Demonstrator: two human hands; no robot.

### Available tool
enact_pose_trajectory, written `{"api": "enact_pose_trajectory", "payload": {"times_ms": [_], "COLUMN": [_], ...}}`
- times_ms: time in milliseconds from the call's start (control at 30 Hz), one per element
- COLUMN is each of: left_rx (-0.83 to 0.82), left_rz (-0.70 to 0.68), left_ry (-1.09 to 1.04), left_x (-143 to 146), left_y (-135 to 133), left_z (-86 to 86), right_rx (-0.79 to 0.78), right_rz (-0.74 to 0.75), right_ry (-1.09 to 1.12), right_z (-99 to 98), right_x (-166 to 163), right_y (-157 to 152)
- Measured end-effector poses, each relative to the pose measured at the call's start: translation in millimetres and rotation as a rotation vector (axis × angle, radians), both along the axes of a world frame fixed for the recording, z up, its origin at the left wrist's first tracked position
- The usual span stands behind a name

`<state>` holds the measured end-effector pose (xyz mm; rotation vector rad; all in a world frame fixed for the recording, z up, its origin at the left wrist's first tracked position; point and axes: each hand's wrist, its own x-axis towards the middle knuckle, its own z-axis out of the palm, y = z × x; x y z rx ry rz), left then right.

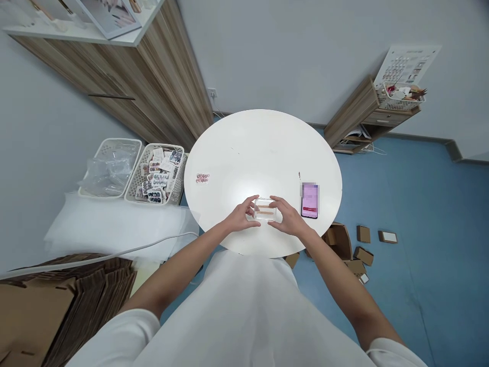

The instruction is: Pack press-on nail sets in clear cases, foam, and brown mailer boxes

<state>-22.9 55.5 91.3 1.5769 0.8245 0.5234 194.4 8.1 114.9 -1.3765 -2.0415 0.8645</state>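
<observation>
Even, cool, fairly bright light; a soft glare whitens the middle of the table [263,148], where the clear box [265,209] shows little contrast; the cupboard [168,76] leans with wide-angle stretch; the phone [310,206] screen is partly pixelated; distant print blurs.

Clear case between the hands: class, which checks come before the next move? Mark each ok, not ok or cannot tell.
1. Left hand at the clear case's left end: ok.
2. Right hand at its right end: ok.
3. Phone apart from the right hand: ok.
4. Card of pink pieces apart from the left hand: ok.
5. Case fully closed: cannot tell.
6. Floor free of loose boxes: not ok.
</observation>
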Motion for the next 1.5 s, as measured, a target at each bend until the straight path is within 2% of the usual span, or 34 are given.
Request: {"api": "enact_pose_trajectory", "payload": {"times_ms": [333, 667, 867, 1067, 1300, 1400, 1500], "left_rx": [-0.007, -0.037, -0.098, -0.248, -0.418, -0.498, -0.506], "left_rz": [-0.033, -0.033, -0.001, 0.028, 0.033, 0.073, 0.13], "left_ry": [0.008, -0.025, -0.047, -0.118, -0.201, -0.203, -0.148], "left_x": [3.1, 6.2, 7.7, 7.6, 4.0, 1.2, 1.0], "left_y": [-0.1, -2.5, -3.6, 0.1, -2.6, -4.2, -4.0], "left_z": [1.4, -2.4, -2.6, 2.2, 4.0, 1.7, -2.8], "right_rx": [-0.06, 0.003, -0.029, -0.025, -0.06, -0.086, -0.152], "right_rz": [-0.051, -0.094, -0.119, -0.083, -0.14, -0.157, -0.152], "right_ry": [0.077, 0.109, 0.124, 0.122, 0.185, 0.199, 0.201], "right_z": [-3.3, -6.5, -2.6, 1.5, 2.7, 1.7, 2.2], "right_x": [1.1, -0.2, -1.0, -1.9, -0.9, 1.4, 4.6], "right_y": [-5.7, -8.5, -5.7, 2.1, 2.7, 0.9, 1.2]}}
